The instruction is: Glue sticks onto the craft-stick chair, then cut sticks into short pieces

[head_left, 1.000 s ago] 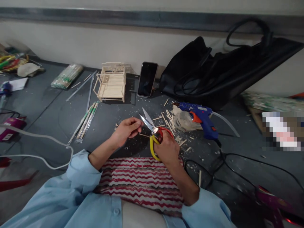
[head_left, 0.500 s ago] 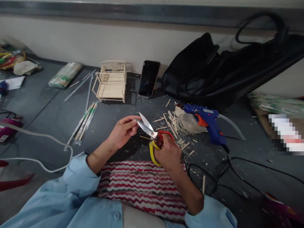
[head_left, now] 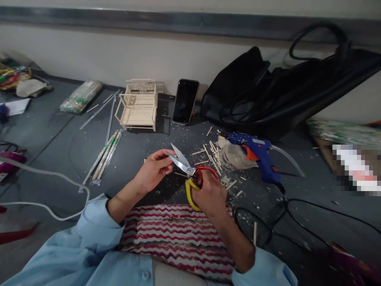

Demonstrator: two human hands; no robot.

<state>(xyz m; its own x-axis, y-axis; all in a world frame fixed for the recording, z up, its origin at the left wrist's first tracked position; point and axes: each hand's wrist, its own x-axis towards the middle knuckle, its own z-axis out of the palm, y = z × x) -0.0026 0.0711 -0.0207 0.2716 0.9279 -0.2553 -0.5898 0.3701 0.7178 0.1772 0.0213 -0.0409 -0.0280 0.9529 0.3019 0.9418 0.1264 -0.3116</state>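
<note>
My right hand (head_left: 210,194) is closed round the red and yellow handles of a pair of scissors (head_left: 182,163). The blades stand apart, pointing up and to the left. At their tips is my left hand (head_left: 156,169), its thumb and fingers pinched together. Whatever lies between those fingers is too small or hidden to make out. Just right of the scissors, several short cut wooden sticks (head_left: 214,153) lie scattered among pale crumbs.
A small wooden stick chair-like model (head_left: 139,109) stands at the back beside a propped phone (head_left: 186,101). On the right lie a blue glue gun (head_left: 258,149) and a black bag (head_left: 238,91). Wrapped sticks (head_left: 108,155) are at left; a striped cloth (head_left: 178,234) is in front.
The view has shifted slightly. The blades have moved a little against the left fingers, still apart. Both hands keep nearly the same place and grip.
</note>
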